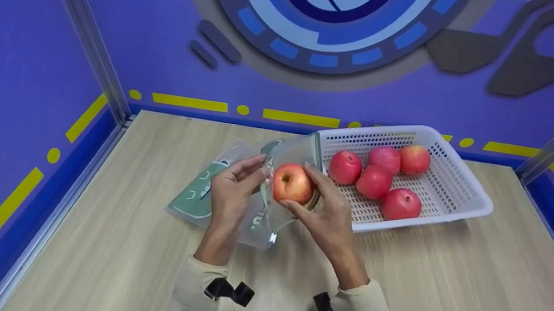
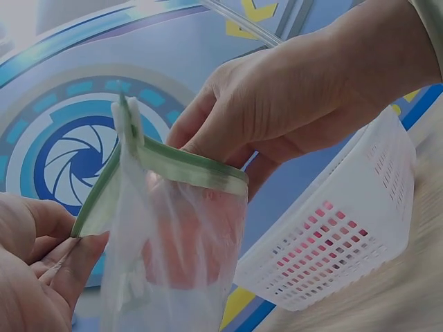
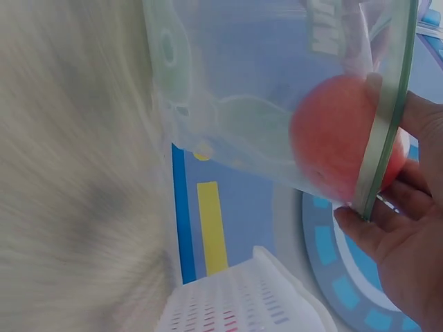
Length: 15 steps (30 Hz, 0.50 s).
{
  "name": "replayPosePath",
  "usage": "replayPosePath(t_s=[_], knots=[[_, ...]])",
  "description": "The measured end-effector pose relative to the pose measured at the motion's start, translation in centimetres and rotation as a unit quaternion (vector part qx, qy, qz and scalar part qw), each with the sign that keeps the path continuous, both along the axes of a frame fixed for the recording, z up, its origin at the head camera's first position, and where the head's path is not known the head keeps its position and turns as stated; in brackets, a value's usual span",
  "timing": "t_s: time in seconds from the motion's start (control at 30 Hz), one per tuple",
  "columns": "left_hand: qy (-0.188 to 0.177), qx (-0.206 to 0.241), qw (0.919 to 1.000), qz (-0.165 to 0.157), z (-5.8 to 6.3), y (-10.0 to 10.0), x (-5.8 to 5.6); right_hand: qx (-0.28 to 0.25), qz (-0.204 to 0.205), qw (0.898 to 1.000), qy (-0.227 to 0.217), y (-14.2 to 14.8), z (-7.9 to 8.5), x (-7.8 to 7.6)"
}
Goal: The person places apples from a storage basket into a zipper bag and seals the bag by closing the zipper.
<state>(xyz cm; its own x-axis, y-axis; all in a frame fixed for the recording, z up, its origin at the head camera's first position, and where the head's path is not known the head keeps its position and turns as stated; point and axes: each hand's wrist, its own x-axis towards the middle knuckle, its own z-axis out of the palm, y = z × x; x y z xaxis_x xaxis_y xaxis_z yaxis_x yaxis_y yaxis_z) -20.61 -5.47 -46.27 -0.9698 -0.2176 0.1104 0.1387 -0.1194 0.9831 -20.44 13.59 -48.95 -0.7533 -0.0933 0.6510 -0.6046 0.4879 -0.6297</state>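
A red-yellow apple [image 1: 292, 183] sits at the mouth of a clear zip bag [image 1: 253, 225] with green print. My right hand [image 1: 326, 209] grips the apple between thumb and fingers. In the right wrist view most of the apple [image 3: 332, 135] shows through the plastic, inside the bag's green-edged mouth. With thumb and fingertips my left hand [image 1: 235, 185] pinches the bag's edge on the other side. The left wrist view shows the green zip strip [image 2: 194, 164] spread apart between both hands. A white slider [image 1: 273, 238] hangs at one end of the strip.
A white perforated basket [image 1: 462, 199] stands at the right, close beside my right hand, with several red apples [image 1: 401, 204] in it. Blue printed walls [image 1: 131, 11] enclose the wooden table [image 1: 103, 240] at the back and sides.
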Motion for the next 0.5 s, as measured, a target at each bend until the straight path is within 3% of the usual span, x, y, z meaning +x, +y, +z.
replayPosePath(t_s=[0.5], knots=[[0.043,0.036,0.9977,0.037,0.15,-0.27,-0.12,0.015,0.001,1.0,-0.02,0.19,-0.51,-0.4]])
